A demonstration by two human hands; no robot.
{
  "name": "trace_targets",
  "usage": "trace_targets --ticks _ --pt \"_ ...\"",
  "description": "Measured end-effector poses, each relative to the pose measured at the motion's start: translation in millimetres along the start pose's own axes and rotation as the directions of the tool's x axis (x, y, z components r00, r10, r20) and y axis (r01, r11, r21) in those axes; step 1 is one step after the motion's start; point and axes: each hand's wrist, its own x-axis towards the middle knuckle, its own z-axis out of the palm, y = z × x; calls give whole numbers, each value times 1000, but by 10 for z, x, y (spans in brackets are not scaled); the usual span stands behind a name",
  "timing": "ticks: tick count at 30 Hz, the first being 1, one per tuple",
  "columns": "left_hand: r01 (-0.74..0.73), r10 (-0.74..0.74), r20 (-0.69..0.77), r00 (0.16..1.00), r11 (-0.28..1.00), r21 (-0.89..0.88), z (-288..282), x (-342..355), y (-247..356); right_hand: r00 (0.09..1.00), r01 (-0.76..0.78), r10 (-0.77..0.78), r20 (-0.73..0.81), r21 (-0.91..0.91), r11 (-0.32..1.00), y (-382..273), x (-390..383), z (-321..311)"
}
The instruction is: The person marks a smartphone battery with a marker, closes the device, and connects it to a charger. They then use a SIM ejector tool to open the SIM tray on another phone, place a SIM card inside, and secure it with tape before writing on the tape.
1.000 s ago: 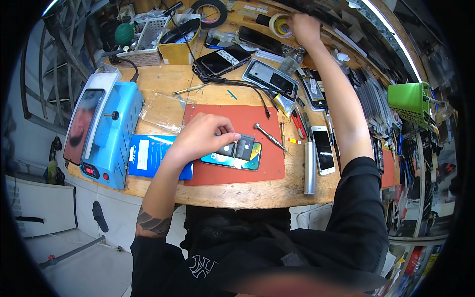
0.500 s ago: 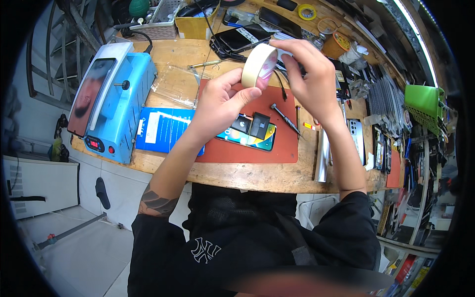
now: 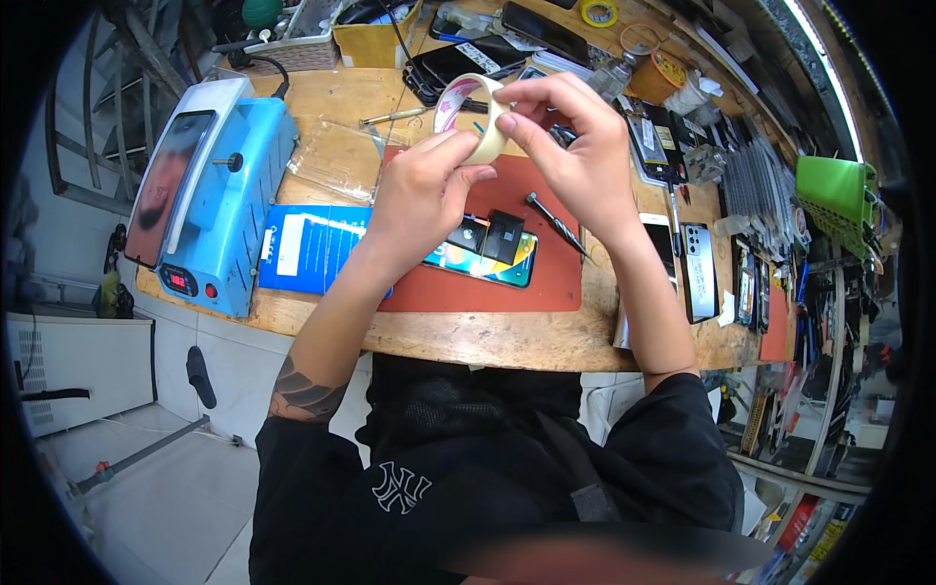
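A cream roll of masking tape is held up over the workbench, its ring tilted so that the printed inside of the core shows. My left hand is closed round its near lower side, with the fingers partly hidden. Thumb and index finger of my right hand pinch at the roll's right outer edge; whether a tape end is lifted there I cannot tell. Below the hands, a smartphone with a lit colourful screen lies on a red-brown mat. Small black parts rest on the phone.
A blue machine with a phone on top stands at left, beside a blue box. A dark screwdriver lies on the mat's right. More phones sit at right. Black phones and a yellow tape roll are at the back.
The tape roll has moved left and slightly down and has been turned, so its core faces the other way. My right hand has come left, its fingers now at the roll's outer edge.
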Motion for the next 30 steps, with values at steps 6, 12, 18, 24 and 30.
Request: trace_targets --ticks 6,12,18,24,30 --pt "-115 116 -4 993 991 69 -4 2 24 997 -72 74 -18 115 991 8 -18 -13" --pt "-168 168 16 986 965 202 -21 4 -30 999 -44 43 28 35 998 36 -5 -78" --pt "-207 204 40 978 951 229 2 -16 -116 984 -98 103 147 -40 994 -63 -15 -120" --pt "-107 104 25 994 973 204 36 -42 -48 986 -28 9 167 114 993 35 -52 -36" --pt "10 -12 12 1000 992 128 1 -33 47 966 -59 24 256 128 990 61 -41 -98"
